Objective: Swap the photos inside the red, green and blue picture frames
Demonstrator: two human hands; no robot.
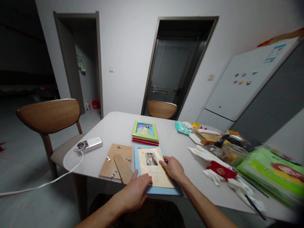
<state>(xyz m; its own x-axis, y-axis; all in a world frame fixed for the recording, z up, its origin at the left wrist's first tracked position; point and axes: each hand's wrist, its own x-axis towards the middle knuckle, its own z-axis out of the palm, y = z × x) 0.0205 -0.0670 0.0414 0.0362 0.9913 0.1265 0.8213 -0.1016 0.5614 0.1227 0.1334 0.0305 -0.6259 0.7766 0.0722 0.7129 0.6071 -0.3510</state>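
A cream sheet with a small photo [155, 172] lies, slightly turned, on a light blue picture frame [137, 158] at the table's near edge. My left hand [139, 190] rests at the lower left of the sheet, thumb and forefinger apart and fingertips touching it. At the sheet's right edge, my right hand [174, 169] is closed, thumb on top; its other fingers are partly hidden. Left of the frame sits a brown backing board [108, 166] with metal clips and a stand leg [122, 167]. Behind, a green-edged picture frame [145, 130] tops a stack with red edges.
A white and silver device [93, 143] with a white cable [59, 179] is at the table's left. Crumpled tissues [213, 176], a red packet [222, 171], a clear tub [234, 154] and a green package [273, 174] crowd the right. Wooden chairs [51, 115] stand around.
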